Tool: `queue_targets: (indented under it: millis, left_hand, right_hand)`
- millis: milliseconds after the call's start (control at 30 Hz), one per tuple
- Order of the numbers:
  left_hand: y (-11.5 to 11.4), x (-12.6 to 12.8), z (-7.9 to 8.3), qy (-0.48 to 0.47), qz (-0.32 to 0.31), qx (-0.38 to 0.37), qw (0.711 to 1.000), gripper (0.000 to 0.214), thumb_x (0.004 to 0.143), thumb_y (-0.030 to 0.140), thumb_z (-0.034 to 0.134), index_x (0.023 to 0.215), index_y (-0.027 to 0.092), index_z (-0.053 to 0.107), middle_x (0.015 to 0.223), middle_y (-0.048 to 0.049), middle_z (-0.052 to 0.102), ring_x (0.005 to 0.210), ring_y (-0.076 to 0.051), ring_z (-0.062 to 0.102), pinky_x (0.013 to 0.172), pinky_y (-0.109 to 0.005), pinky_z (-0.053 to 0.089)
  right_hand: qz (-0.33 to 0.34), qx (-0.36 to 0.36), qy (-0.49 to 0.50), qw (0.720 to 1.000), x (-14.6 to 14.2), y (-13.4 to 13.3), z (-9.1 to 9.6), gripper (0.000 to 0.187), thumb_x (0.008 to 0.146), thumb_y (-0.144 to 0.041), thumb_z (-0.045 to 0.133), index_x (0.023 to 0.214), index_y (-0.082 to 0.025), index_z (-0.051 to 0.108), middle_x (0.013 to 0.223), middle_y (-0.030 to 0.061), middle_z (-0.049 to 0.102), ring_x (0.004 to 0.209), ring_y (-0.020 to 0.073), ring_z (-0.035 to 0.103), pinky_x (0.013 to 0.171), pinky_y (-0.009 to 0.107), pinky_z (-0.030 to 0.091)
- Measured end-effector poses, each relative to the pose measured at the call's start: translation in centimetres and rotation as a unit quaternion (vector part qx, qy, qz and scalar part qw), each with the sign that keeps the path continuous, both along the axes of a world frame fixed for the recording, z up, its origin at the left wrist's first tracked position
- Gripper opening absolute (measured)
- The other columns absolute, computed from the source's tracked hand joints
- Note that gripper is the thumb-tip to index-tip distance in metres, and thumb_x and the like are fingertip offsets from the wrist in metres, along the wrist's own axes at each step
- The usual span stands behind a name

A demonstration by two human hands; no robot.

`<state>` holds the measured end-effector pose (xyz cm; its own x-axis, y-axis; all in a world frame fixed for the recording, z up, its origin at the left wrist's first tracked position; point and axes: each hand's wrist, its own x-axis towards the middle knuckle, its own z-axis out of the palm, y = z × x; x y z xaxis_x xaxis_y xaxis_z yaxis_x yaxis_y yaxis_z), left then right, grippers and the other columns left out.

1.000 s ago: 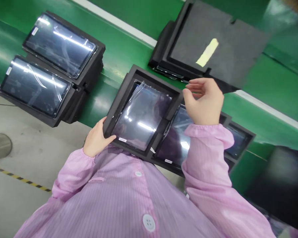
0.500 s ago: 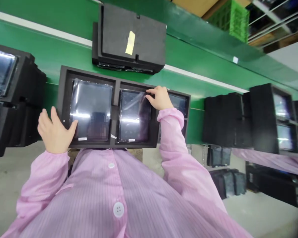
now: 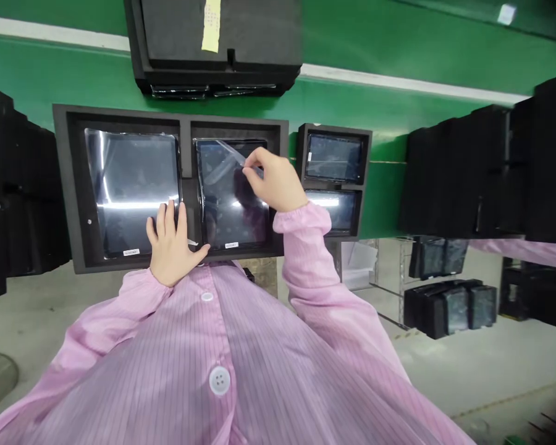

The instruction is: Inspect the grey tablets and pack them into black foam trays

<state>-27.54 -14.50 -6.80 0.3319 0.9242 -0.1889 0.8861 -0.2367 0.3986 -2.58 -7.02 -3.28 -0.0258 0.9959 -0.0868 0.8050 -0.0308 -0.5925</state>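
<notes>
In front of me lies a black foam tray (image 3: 65, 191) with two compartments. The left compartment holds a glossy flat screen panel (image 3: 134, 170) in clear film, and the right one holds a similar panel (image 3: 229, 216). My right hand (image 3: 280, 182) pinches clear film (image 3: 231, 151) at the upper right of the right panel, with a fold of film pulled up from the surface. My left hand (image 3: 173, 250) is spread open over the tray's front, across the divider and the left panel's lower right corner. Small white labels mark both panels' lower edges.
A smaller foam tray (image 3: 302, 154) with two panels stands to the right. Stacked black foam trays (image 3: 222, 37) with a yellow paper strip sit behind. More stacks flank the green bench at left (image 3: 32, 185) and right (image 3: 458, 173). Another person's pink sleeve (image 3: 519, 247) shows far right.
My left hand has moved right, from the tray's left edge to its front middle. My right hand has come lower, and the film is lifted into a fold. The view has shifted.
</notes>
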Motion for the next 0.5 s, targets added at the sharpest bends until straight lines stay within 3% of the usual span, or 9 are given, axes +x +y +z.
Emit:
queue_targets:
  millis: [100,200,267,367,433,500]
  left_hand:
    - [0.1,0.1,0.0,0.008,0.006,-0.021,1.0,0.102,0.075,0.052,0.067,0.156,0.009,0.021,0.163,-0.0241,0.019,0.151,-0.044,0.014,0.119,-0.066,0.008]
    - [-0.1,0.1,-0.4,0.014,0.033,-0.011,0.999,0.076,0.09,0.042,0.047,0.156,0.013,0.022,0.163,-0.0201,0.022,0.153,-0.038,0.014,0.12,-0.064,0.01]
    - [-0.2,0.0,-0.6,0.018,0.05,0.004,0.999,0.071,0.093,0.039,0.043,0.157,0.016,0.022,0.164,-0.0185,0.023,0.154,-0.035,0.014,0.12,-0.062,0.014]
    - [0.0,0.1,-0.5,0.023,0.052,-0.001,0.998,0.088,0.085,0.049,0.058,0.158,0.018,0.018,0.164,-0.019,0.021,0.153,-0.039,0.013,0.12,-0.062,0.015]
    - [0.2,0.3,-0.3,0.031,0.057,-0.007,0.998,0.089,0.085,0.052,0.058,0.157,0.019,0.019,0.163,-0.0193,0.024,0.152,-0.04,0.017,0.12,-0.063,0.013]
    - [0.3,0.4,0.0,0.042,0.059,-0.004,0.997,0.075,0.093,0.048,0.044,0.157,0.016,0.022,0.163,-0.0197,0.025,0.152,-0.039,0.018,0.12,-0.063,0.013]
  right_hand:
    - [0.066,-0.044,0.158,0.984,-3.9,-3.4,3.1,0.008,0.092,-0.024,0.054,0.094,-0.019,0.06,0.092,0.0039,0.07,0.088,0.0199,0.068,0.084,0.035,0.052]
    - [0.183,-0.112,0.32,0.923,-8.4,-5.9,4.9,0.003,0.092,-0.025,0.057,0.094,-0.023,0.057,0.096,0.0004,0.071,0.085,0.0161,0.069,0.082,0.03,0.054]
    - [0.235,-0.148,0.435,0.856,-11.5,-6.5,4.6,0.004,0.093,-0.025,0.057,0.092,-0.025,0.053,0.101,-0.0007,0.071,0.093,0.0139,0.069,0.086,0.028,0.055]
    - [0.238,-0.182,0.585,0.754,-15.7,-5.9,2.9,0.009,0.093,-0.026,0.057,0.089,-0.025,0.049,0.104,0.0005,0.067,0.107,0.012,0.066,0.1,0.026,0.052]
    - [0.214,-0.206,0.646,0.703,-17.7,-5.2,1.9,0.017,0.083,-0.026,0.068,0.087,-0.027,0.051,0.099,-0.0036,0.066,0.111,0.0135,0.065,0.105,0.028,0.05]
    - [0.194,-0.223,0.678,0.673,-18.7,-4.7,1.6,0.025,0.073,-0.023,0.074,0.085,-0.032,0.053,0.095,-0.0104,0.065,0.117,0.015,0.064,0.109,0.032,0.049]
